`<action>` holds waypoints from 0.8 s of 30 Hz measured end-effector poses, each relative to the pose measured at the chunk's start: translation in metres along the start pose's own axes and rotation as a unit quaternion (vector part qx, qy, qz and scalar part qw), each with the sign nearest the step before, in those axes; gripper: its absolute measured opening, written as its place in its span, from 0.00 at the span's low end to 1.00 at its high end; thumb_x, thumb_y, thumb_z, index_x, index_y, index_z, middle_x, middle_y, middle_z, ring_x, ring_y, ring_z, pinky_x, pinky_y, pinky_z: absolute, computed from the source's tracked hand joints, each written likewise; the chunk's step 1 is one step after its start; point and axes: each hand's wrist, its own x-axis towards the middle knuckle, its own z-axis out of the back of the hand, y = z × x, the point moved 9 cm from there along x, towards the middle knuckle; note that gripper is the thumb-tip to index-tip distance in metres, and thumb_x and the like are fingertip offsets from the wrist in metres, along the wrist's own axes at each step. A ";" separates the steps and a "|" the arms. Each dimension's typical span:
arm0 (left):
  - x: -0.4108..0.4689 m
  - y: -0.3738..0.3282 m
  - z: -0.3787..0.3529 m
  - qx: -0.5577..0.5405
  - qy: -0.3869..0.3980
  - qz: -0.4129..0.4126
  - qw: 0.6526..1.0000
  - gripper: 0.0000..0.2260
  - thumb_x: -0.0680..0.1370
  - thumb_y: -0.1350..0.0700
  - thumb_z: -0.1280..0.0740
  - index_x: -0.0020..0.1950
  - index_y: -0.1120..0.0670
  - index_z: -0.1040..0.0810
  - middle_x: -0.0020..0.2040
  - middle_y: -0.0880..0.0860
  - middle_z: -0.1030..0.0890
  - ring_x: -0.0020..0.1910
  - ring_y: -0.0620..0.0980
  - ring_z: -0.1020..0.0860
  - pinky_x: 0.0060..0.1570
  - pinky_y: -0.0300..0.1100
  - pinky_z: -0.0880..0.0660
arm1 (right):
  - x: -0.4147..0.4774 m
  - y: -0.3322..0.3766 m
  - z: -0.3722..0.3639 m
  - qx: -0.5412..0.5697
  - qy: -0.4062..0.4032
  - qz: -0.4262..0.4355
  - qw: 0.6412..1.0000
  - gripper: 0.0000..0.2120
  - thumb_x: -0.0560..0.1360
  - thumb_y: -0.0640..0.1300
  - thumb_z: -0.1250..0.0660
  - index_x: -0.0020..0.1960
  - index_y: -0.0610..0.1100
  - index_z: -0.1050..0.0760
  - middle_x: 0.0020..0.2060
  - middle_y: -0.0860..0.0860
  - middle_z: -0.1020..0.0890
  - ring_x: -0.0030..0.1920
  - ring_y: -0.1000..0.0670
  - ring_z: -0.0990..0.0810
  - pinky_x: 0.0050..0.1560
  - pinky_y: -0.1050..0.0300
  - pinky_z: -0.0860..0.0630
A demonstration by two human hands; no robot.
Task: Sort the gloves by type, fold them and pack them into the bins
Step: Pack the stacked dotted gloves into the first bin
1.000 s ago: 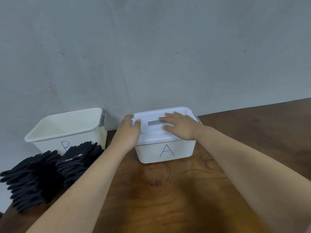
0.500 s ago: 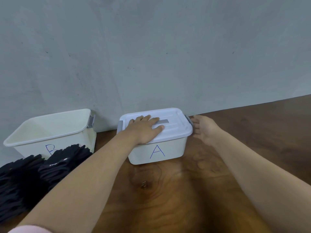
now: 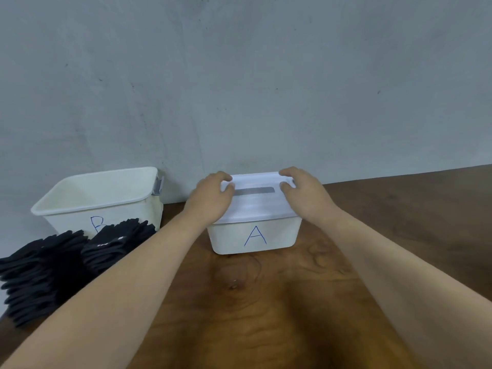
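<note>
Half a second ago my left hand (image 3: 213, 199) lay flat on top and my right hand (image 3: 306, 198) was off by the bin's right end. Now both have come to the white plastic lid (image 3: 255, 209) with its grey strip. The left grips its nine o'clock end and the right its three o'clock end, fingers curled over the far edge and thumbs on top. The lid is blurred, and I cannot tell whether it sits tight or has lifted.

Beneath it the white plastic bin marked A (image 3: 255, 237) stands at twelve o'clock from me on the brown wooden table (image 3: 266, 302), close to the grey wall (image 3: 239, 89). At ten o'clock stands the open white plastic bin marked B (image 3: 66, 206), well apart from the first. Just before it, at nine o'clock, lies the heap of black knitted gloves (image 3: 53, 267), covering part of its letter.
</note>
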 end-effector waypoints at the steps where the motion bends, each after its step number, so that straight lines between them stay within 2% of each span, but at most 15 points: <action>1: -0.004 0.011 0.008 -0.030 -0.010 0.017 0.999 0.16 0.84 0.44 0.38 0.70 0.47 0.23 0.69 0.46 0.23 0.65 0.49 0.24 0.64 0.47 0.29 | -0.003 0.012 -0.006 -0.016 0.010 0.018 1.000 0.18 0.86 0.47 0.37 0.75 0.49 0.26 0.72 0.50 0.24 0.70 0.47 0.25 0.67 0.55 0.30; 2: -0.009 0.025 0.016 -0.052 -0.015 0.042 0.998 0.15 0.85 0.46 0.37 0.71 0.48 0.24 0.68 0.46 0.25 0.62 0.47 0.25 0.60 0.44 0.29 | -0.005 0.020 -0.013 -0.032 0.020 0.028 0.999 0.18 0.85 0.47 0.37 0.75 0.50 0.26 0.72 0.51 0.24 0.68 0.47 0.24 0.67 0.54 0.29; 4: -0.020 0.051 0.027 -0.085 -0.017 0.091 0.992 0.15 0.85 0.47 0.37 0.71 0.48 0.25 0.67 0.45 0.26 0.59 0.46 0.25 0.56 0.45 0.30 | -0.010 0.037 -0.027 -0.068 0.038 0.037 0.996 0.19 0.85 0.50 0.37 0.75 0.52 0.27 0.72 0.54 0.24 0.62 0.49 0.22 0.59 0.55 0.28; 6: -0.030 0.072 0.025 -0.136 -0.001 0.125 0.983 0.15 0.84 0.48 0.36 0.70 0.48 0.24 0.67 0.45 0.22 0.62 0.48 0.23 0.59 0.46 0.28 | -0.015 0.052 -0.043 -0.103 0.059 0.046 0.992 0.21 0.85 0.54 0.38 0.77 0.54 0.30 0.73 0.54 0.26 0.63 0.49 0.23 0.57 0.54 0.29; 9: -0.044 0.086 0.011 -0.200 0.041 0.153 0.967 0.19 0.83 0.50 0.34 0.74 0.46 0.26 0.66 0.47 0.20 0.64 0.49 0.21 0.69 0.54 0.25 | -0.025 0.058 -0.075 -0.180 0.125 0.035 0.975 0.26 0.84 0.65 0.45 0.80 0.59 0.34 0.77 0.51 0.30 0.75 0.43 0.30 0.69 0.41 0.29; 13: -0.049 0.070 -0.002 -0.219 0.070 0.128 0.965 0.22 0.84 0.50 0.32 0.78 0.45 0.30 0.66 0.45 0.21 0.63 0.45 0.20 0.65 0.53 0.21 | -0.029 0.042 -0.085 -0.239 0.154 -0.019 0.959 0.35 0.81 0.75 0.54 0.82 0.60 0.39 0.83 0.48 0.37 0.82 0.38 0.42 0.77 0.28 0.42; 15: -0.043 0.057 -0.015 -0.234 0.077 0.122 0.962 0.26 0.82 0.47 0.30 0.79 0.46 0.32 0.69 0.46 0.22 0.65 0.45 0.21 0.66 0.53 0.21 | -0.021 0.029 -0.078 -0.251 0.141 -0.033 0.957 0.35 0.81 0.75 0.55 0.83 0.61 0.42 0.84 0.46 0.39 0.83 0.36 0.43 0.77 0.24 0.47; 18: -0.025 0.034 -0.044 -0.238 0.086 0.104 0.962 0.30 0.78 0.39 0.30 0.79 0.42 0.32 0.71 0.44 0.23 0.69 0.46 0.23 0.69 0.56 0.23 | -0.003 0.000 -0.064 -0.278 0.120 -0.055 0.951 0.33 0.82 0.73 0.56 0.84 0.62 0.43 0.84 0.44 0.41 0.83 0.35 0.44 0.76 0.20 0.51; 21: -0.003 0.004 -0.072 -0.234 0.087 0.084 0.965 0.25 0.83 0.43 0.33 0.80 0.42 0.32 0.68 0.42 0.23 0.67 0.46 0.23 0.69 0.54 0.24 | 0.015 -0.030 -0.044 -0.300 0.093 -0.072 0.947 0.31 0.83 0.70 0.55 0.84 0.61 0.43 0.84 0.43 0.41 0.83 0.36 0.44 0.75 0.19 0.52; 24: 0.022 -0.024 -0.101 -0.205 0.102 0.059 0.972 0.26 0.84 0.42 0.35 0.82 0.44 0.35 0.73 0.45 0.24 0.69 0.49 0.23 0.67 0.47 0.26 | 0.037 -0.061 -0.027 -0.300 0.079 -0.098 0.946 0.29 0.84 0.67 0.54 0.83 0.62 0.42 0.84 0.44 0.41 0.84 0.38 0.47 0.75 0.19 0.54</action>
